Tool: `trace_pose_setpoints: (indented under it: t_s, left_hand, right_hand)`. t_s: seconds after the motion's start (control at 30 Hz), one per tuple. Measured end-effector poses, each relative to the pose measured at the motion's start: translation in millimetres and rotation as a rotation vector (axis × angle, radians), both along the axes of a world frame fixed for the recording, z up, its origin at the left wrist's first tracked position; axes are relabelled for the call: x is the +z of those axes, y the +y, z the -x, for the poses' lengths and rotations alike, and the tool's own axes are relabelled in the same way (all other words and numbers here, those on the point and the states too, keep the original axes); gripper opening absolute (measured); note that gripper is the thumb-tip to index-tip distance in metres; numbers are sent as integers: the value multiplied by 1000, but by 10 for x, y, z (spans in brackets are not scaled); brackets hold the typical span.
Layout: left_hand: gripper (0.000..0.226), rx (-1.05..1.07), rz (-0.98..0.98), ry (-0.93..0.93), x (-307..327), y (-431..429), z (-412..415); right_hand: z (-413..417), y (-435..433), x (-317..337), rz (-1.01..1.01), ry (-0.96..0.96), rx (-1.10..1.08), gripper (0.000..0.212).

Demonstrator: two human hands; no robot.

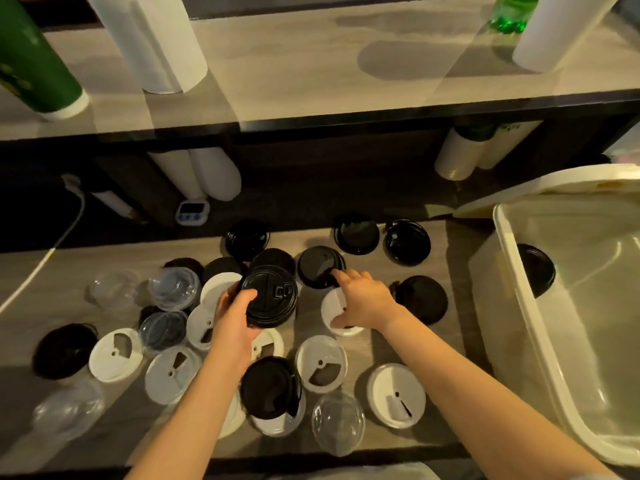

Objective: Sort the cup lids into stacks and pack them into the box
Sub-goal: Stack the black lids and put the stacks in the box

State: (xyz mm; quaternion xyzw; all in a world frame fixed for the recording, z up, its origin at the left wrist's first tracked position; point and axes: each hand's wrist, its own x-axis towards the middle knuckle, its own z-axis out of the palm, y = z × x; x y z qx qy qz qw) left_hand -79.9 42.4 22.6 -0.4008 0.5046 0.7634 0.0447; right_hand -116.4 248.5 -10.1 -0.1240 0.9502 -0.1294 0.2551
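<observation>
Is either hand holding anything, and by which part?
The left hand holds a black lid stack by its near edge; the right hand holds nothing.

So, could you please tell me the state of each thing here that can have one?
Left hand: gripping a stack of black lids.
Right hand: open, fingertips touching a loose black lid.
Box: open, with its cover off and lying behind it.
Packed black lids: already inside the box.
White lids: scattered, not stacked.
Clear lids: scattered, not stacked.
</observation>
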Motion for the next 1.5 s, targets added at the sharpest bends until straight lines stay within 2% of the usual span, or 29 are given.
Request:
trace_pose_setpoints:
  t_s: [0.1, 0.27, 0.37, 0.53, 0.77, 0.9, 1.17, 1.37, 1.43, 1.5]
  left_hand:
    - [41, 18, 2, 20, -4, -61, -53]
    - [37, 37, -3, 26, -4, -70, -156]
    - [40, 77, -1, 32, 10, -80, -221]
    - [21, 160, -25, 73, 94, -194, -283]
    - [24, 119, -35, 114, 113, -815, -314]
    - [40, 89, -63, 81, 119, -1417, -359]
    - [25, 205, -18, 131, 232, -2599, -497]
    - [8, 319, 14, 147, 260, -3390, -599]
    - [7, 354, 24, 148, 225, -3607, -633]
    - [19, 400, 22, 129, 208, -3766, -664]
  right_hand:
    - [-122, -18, -89, -4, 48, 13, 99]
    - [-143, 110, -100, 16, 66, -80, 90]
    - [-127, 98, -25, 25, 143, -80, 82]
    - [13, -204, 204, 107, 212, -26, 63]
    - [-42, -921, 353, 167, 261, -19, 45]
    - [-186, -1551, 421, 229, 281, -59, 40]
    - [-423, -2886, 531, 315, 263, 80, 39]
    - [-430, -3780, 463, 254, 166, 301, 48]
    - [-412, -4043, 367, 202, 146, 371, 55]
    - [-396, -4285, 256, 127, 111, 430, 69]
